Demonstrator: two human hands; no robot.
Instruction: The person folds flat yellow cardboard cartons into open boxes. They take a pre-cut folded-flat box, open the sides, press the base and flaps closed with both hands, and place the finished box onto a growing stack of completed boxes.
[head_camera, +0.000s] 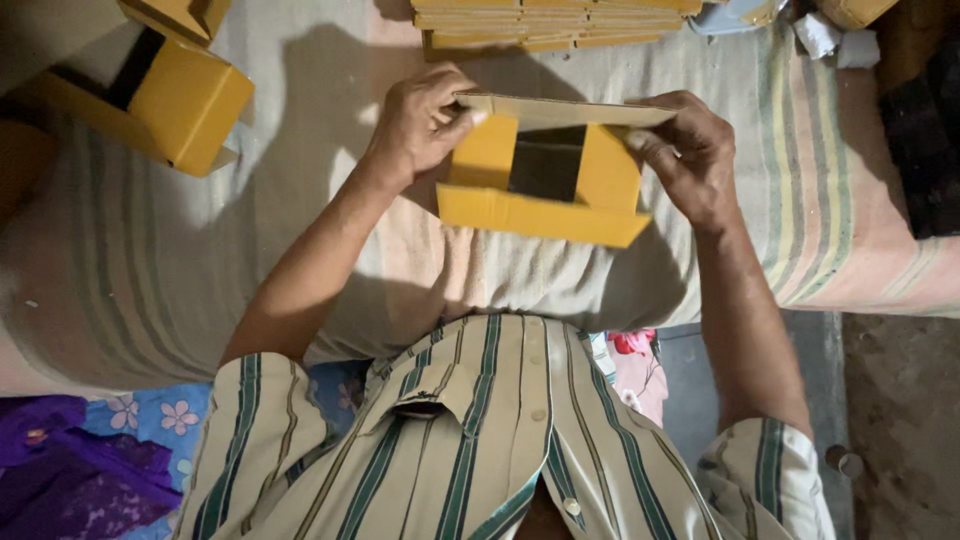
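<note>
Head view: left hand (420, 125) and right hand (690, 155) pinched shut on top flap corners of half-folded yellow carton (540, 190), held above striped bed (800, 200) middle. Probably light, bendy cardboard; best gripped at edges. Finished box (170, 95) near left edge.

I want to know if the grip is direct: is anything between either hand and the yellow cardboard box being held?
Nothing visible. The left hand and right hand both pinch the half-folded yellow cardboard box directly at its top edge, above the striped cloth.
</note>
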